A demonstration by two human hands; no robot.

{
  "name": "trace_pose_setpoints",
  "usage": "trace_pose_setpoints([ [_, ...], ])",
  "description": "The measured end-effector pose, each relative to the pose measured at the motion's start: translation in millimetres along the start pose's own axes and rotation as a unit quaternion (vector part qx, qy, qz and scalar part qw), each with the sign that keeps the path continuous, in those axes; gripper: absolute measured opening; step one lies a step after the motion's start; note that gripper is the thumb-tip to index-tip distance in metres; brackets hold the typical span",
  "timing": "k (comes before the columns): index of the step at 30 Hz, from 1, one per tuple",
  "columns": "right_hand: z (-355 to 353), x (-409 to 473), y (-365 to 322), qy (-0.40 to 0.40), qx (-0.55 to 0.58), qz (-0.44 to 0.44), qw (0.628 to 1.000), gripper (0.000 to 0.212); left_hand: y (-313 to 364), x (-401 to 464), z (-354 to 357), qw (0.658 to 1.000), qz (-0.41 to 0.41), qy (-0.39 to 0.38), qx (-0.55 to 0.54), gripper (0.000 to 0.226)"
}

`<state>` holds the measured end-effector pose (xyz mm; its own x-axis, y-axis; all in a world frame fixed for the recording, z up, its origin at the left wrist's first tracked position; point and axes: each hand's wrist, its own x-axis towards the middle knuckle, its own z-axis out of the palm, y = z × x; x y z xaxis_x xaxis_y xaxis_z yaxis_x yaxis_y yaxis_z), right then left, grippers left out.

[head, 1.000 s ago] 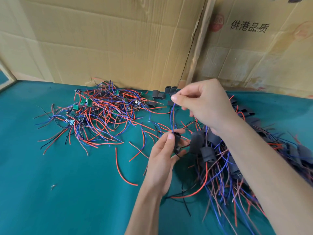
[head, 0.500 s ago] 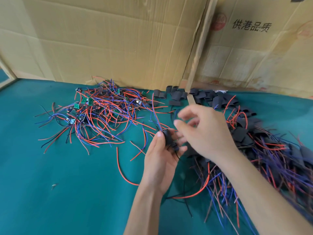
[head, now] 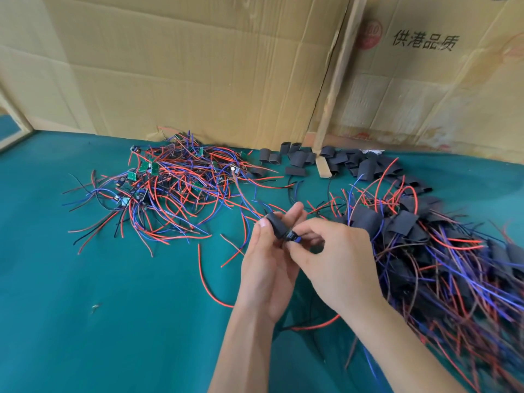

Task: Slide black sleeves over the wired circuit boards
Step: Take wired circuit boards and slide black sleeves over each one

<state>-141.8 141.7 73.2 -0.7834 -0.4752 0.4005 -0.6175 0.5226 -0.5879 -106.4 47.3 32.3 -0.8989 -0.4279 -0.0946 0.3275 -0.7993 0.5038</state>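
Note:
My left hand (head: pixel 266 268) pinches a black sleeve (head: pixel 278 226) between thumb and fingers, held above the green table. My right hand (head: pixel 337 265) meets it from the right, its fingertips pinching the end of a wired circuit board (head: pixel 292 236) that pokes out of the sleeve. Red and blue wires run from the sleeve toward the far left. A tangle of unsleeved boards with red, blue and black wires (head: pixel 175 191) lies at the back left. Loose empty sleeves (head: pixel 334 161) lie along the back. A heap of sleeved boards (head: pixel 431 245) covers the right side.
Cardboard sheets (head: pixel 198 66) stand upright behind the table, with a wooden slat (head: pixel 331 114) leaning between them. A loose red wire (head: pixel 205 279) lies on the green cloth (head: pixel 99 307) left of my hands. A small scrap (head: pixel 95 307) lies at the front left.
My right hand came down from holding the wires up high and now pinches the board at the sleeve. The left hand rose slightly with the sleeve.

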Motion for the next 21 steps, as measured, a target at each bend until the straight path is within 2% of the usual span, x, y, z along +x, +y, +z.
trace_pose_setpoints([
  [4,-2.6,4.1,-0.5,-0.026,0.034,0.041,0.998,0.026,-1.0,-0.1,-0.4,0.999,-0.015,-0.028,-0.013,0.042],
  [8,-8.7,10.2,2.0,-0.038,0.053,0.047,0.997,0.033,-3.1,0.3,-4.6,0.999,-0.014,-0.038,0.027,0.035],
  [10,-12.2,10.5,4.8,-0.028,0.082,0.038,0.996,0.032,-5.5,-0.1,-6.3,0.999,-0.017,-0.035,0.026,0.03],
  [13,-11.3,8.6,6.8,-0.056,0.075,0.02,0.995,0.028,-5.8,-1.0,-8.1,0.999,-0.017,-0.042,0.016,0.02],
  [17,-10.7,6.3,5.1,-0.037,0.067,0.001,0.997,0.031,-2.9,-1.7,-8.6,0.998,-0.028,-0.054,0.015,0.025],
  [21,-11.3,7.0,6.3,-0.045,0.047,-0.008,0.998,0.036,1.8,-1.4,-5.5,0.997,-0.054,-0.041,-0.032,0.041],
])
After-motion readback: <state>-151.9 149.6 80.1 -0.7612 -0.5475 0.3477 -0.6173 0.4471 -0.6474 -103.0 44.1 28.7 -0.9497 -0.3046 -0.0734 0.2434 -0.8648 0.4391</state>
